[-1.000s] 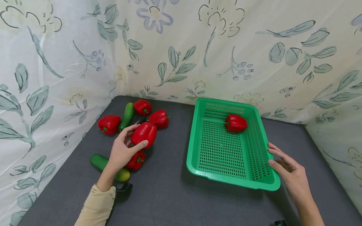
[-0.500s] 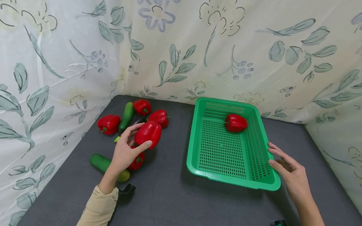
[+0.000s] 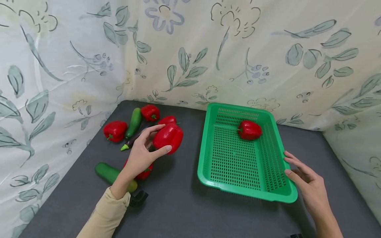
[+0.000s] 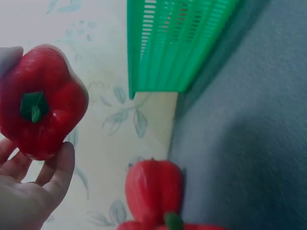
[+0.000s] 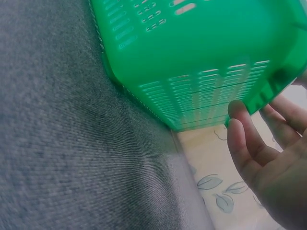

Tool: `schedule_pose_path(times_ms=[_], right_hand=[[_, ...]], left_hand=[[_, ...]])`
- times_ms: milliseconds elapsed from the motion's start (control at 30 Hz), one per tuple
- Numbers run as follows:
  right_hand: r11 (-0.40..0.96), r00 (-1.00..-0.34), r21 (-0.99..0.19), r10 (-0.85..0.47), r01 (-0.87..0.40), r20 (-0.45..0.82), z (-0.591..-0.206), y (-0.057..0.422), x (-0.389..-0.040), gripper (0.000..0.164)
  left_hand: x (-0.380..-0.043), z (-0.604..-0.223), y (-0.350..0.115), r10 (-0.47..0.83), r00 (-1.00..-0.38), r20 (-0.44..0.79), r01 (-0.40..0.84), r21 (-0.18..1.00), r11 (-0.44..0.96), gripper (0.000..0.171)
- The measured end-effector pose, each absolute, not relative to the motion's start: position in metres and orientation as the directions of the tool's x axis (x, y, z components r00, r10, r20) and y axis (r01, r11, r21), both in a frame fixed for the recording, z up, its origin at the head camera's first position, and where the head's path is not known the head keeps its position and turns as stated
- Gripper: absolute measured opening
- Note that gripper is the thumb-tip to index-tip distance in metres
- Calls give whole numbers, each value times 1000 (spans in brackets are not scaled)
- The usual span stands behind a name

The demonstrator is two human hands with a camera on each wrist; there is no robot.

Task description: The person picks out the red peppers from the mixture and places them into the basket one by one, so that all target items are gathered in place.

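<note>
My left hand (image 3: 141,155) holds a red bell pepper (image 3: 168,138) above the table, thumb on the near side and fingers behind. In the left wrist view the pepper's green stem (image 4: 34,106) faces the camera. Fingertips of my right hand (image 3: 309,185) touch the right rim of a green plastic basket (image 3: 226,189), its fingers loosely bent. From the right wrist view, several fingertips (image 5: 237,111) lie against the outside below the rim. Another red bell pepper (image 3: 249,130) rests inside the basket, toward the back right.
Left on the dark table (image 3: 178,211) lie several more red bell peppers (image 3: 115,131), a green cucumber (image 3: 134,123), an eggplant (image 3: 132,140) and a larger green vegetable with a yellowish end (image 3: 107,172). Floral cloth (image 3: 190,49) hangs behind and at both sides.
My left hand has carried its bell pepper to the right, away from the group, uncovering more of the eggplant. My right hand and the basket have stayed in place.
</note>
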State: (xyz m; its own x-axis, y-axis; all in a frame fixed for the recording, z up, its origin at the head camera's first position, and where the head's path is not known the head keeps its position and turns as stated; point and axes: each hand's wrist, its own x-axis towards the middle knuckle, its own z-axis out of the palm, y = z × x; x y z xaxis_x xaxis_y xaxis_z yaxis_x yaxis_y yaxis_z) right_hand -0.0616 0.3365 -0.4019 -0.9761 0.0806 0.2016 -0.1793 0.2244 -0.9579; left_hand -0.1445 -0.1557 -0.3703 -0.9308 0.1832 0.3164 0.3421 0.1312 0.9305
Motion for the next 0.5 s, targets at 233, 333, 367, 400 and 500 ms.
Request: schedule_pose_path(times_ms=[233, 333, 367, 400, 500], right_hand=[[243, -976, -954, 86, -174, 200, -400, 337, -63, 43], [237, -976, -956, 88, -174, 200, -400, 337, -65, 43], [236, -975, -955, 87, -179, 204, -401, 337, -66, 43], [237, -974, -954, 86, -183, 208, -401, 337, -66, 43], [241, -971, -951, 87, -195, 221, -404, 337, -66, 43]], left_hand=[[-156, -353, -132, 225, -910, 349, 386, 910, 149, 66], [-159, -341, -121, 241, -898, 367, 410, 898, 162, 65], [-158, -337, -117, 246, -895, 372, 417, 894, 163, 65], [-157, -331, -113, 256, -890, 377, 424, 891, 162, 65], [-155, -317, -100, 291, -876, 385, 440, 885, 152, 65]])
